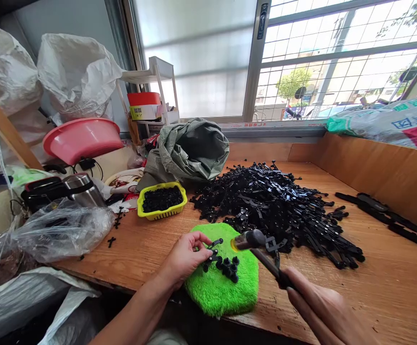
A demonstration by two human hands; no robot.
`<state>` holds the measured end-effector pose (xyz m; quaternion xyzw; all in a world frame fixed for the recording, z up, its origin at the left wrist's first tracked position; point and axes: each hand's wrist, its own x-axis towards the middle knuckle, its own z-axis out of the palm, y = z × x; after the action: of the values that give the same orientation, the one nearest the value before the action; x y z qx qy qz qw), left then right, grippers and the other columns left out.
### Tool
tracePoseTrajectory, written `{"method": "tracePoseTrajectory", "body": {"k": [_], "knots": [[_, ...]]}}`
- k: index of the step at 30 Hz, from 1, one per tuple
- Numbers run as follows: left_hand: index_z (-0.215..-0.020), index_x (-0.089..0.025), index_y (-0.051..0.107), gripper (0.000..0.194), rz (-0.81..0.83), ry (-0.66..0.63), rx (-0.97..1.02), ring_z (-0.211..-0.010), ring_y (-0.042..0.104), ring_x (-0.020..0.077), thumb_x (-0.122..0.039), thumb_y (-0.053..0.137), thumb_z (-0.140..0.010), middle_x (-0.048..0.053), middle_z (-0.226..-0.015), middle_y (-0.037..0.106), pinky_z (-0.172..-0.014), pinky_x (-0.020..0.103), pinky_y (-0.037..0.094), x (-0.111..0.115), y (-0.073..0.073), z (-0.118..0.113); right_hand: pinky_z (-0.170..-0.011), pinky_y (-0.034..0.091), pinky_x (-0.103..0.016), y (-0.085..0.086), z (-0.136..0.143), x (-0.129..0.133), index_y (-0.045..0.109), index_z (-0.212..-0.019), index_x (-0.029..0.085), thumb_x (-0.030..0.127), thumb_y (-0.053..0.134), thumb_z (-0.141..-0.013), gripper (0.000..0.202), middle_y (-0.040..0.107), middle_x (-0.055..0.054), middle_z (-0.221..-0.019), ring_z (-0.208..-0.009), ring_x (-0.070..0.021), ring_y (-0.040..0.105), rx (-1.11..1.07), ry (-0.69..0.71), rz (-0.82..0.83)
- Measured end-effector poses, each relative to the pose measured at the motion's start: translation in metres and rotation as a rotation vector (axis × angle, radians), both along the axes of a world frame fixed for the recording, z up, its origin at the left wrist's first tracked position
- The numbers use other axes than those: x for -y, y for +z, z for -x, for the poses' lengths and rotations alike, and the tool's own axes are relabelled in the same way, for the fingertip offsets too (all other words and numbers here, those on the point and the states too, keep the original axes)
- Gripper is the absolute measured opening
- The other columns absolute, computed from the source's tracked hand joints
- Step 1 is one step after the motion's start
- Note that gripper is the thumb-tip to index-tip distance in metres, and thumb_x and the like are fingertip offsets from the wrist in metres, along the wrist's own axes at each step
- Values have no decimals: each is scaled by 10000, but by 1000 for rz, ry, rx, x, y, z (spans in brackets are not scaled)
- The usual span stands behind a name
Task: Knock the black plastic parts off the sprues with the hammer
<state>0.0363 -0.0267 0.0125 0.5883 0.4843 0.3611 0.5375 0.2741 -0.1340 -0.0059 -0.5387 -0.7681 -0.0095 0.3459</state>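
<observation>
My left fingers (202,255) pinch a small black strip (215,243) over the green cloth (222,293) on the desk (391,280) while my right fingers (300,282) grip the hammer (249,239) near it, so I judge this is positioning, and any tap calls for a steady hold.

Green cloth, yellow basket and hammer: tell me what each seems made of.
Green cloth: soft-looking, matte fabric, probably synthetic, shown by its fuzzy pile.
Yellow basket: likely smooth plastic, from its bright, slotted wall.
Hammer: dark head, yellow end, perhaps plastic or rubber; finish hard to tell.
</observation>
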Motion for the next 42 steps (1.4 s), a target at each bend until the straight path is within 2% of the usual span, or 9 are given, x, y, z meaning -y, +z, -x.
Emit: {"method": "tracePoseTrajectory", "body": {"k": [3,6,15,21,24,26,30,34,42], "knots": [[-787,-127,563,179,-12,3,-2,-510,400,68,-147,576,-609,-64,-543,458,-517,193,293,0,-1,1,-433,468,-248,23,20,-11,552,-927,226,319,196,-943,368,653,-37,-694,-555,-207,621,159,109,33],[-789,-134,564,178,-38,-3,-34,-512,403,73,-158,579,-613,-64,-545,455,-519,200,292,-1,-3,2,-443,456,-240,36,29,-14,499,-950,227,291,163,-950,342,656,-43,-742,-631,-206,632,179,125,32],[-749,-143,545,149,-30,-29,-35,-504,388,73,-177,585,-610,-65,-532,454,-500,197,273,-5,-4,1,-474,469,-245,37,27,-14,485,-979,200,243,145,-940,344,660,-93,-844,-688,-215,638,304,131,-43],[-749,-138,548,144,-20,-22,-48,-496,376,70,-176,573,-613,-63,-532,444,-490,194,267,-4,-2,1,-465,462,-229,42,28,-14,463,-1008,182,232,125,-950,347,662,-69,-785,-619,-188,635,326,139,-82],[-756,-139,550,145,-32,-34,-54,-500,388,74,-179,576,-618,-59,-533,447,-493,196,269,-3,-2,2,-474,446,-261,41,27,-15,415,-1093,148,235,152,-944,314,650,-86,-796,-651,-211,628,291,107,21],[-758,-136,552,147,-42,-36,-70,-499,392,78,-179,578,-620,-60,-521,445,-495,198,277,-4,-4,2,-385,382,-280,38,26,-17,454,-1027,172,204,197,-923,279,595,-10,-585,-468,-209,578,320,122,95],[-766,-139,562,146,-73,-9,-95,-518,407,80,-178,581,-627,-53,-538,469,-500,194,283,-4,-6,1,-471,391,-279,28,27,-19,458,-1010,187,214,190,-913,287,608,-32,-673,-564,-205,591,296,126,164],[-767,-127,564,138,-44,-22,-109,-489,377,63,-176,589,-640,-59,-529,443,-460,178,268,-2,-2,2,-410,310,-309,19,32,-18,512,-938,174,219,196,-886,324,565,-39,-575,-473,-244,545,286,77,276],[-960,-134,509,398,167,-70,238,-472,483,44,-197,680,-606,-60,-600,493,-445,154,338,-9,9,15,-553,445,-266,11,17,-11,549,-1076,171,445,202,-927,467,615,-69,-777,-702,-207,578,-58,-17,274]]}}
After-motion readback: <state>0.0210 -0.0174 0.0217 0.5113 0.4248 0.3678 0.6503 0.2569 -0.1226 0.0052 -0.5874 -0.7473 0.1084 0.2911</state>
